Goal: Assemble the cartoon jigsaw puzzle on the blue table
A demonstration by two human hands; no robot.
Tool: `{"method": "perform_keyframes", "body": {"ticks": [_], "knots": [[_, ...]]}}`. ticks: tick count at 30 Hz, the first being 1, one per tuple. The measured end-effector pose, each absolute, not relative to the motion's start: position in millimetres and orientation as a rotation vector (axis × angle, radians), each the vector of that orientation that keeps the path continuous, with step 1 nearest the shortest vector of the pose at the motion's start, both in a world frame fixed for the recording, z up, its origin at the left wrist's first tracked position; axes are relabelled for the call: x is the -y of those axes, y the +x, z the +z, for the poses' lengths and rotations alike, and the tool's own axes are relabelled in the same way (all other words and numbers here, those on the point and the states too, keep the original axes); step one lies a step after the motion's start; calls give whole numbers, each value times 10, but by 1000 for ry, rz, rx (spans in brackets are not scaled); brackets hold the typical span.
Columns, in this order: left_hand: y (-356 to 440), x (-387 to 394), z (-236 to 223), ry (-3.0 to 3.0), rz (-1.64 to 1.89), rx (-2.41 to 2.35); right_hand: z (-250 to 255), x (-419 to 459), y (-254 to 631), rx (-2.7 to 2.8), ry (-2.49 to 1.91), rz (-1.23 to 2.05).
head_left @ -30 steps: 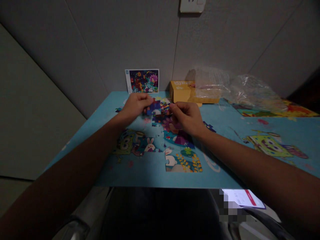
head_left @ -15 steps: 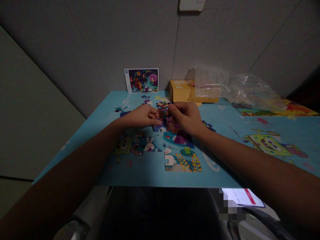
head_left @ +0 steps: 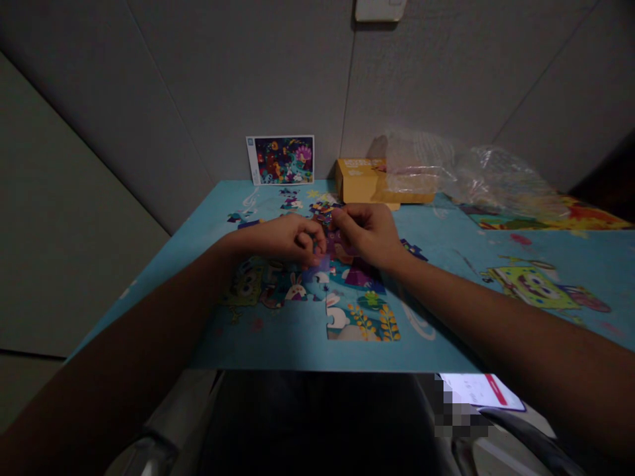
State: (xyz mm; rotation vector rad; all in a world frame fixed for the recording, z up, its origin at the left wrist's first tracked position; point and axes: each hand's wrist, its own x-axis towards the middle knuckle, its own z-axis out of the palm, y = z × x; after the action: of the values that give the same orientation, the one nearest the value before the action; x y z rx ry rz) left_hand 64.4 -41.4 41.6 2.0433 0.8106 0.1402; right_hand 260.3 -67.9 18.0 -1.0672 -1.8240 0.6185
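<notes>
At the frame's centre we seem to fit a purple piece (head_left: pixel 323 266) into the puzzle (head_left: pixel 364 307), left hand (head_left: pixel 297 239) curled over it, right hand (head_left: pixel 368 230) bent nearby, whether either grips we cannot tell, and the next move probably needs even pressing.

A purple puzzle piece (head_left: pixel 323 262) is partly covered by the fingers of the left hand (head_left: pixel 294 239), and the upper right of the puzzle (head_left: pixel 364 324) is hidden by the right hand (head_left: pixel 370 233). Whether anything is pinched in the right hand cannot be told. Both forearms are cut off by the picture's edges, as are the table (head_left: pixel 278 344) on the right and the wall switch (head_left: pixel 380 9) at the top. The yellow box (head_left: pixel 361 188) is partly veiled by a plastic bag (head_left: pixel 510 178). The lettering on the lit screen (head_left: pixel 483 390), whose left part is blurred into blocks, is too small to be read.
</notes>
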Motion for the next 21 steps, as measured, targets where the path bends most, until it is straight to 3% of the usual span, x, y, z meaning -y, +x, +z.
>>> {"method": "perform_keyframes", "body": {"ticks": [14, 21], "knots": [[648, 407, 404, 2164, 14, -852, 191, 663, 2600, 2316, -1147, 654], [642, 313, 384, 2101, 670, -1009, 178, 665, 2611, 2247, -1091, 742]]}}
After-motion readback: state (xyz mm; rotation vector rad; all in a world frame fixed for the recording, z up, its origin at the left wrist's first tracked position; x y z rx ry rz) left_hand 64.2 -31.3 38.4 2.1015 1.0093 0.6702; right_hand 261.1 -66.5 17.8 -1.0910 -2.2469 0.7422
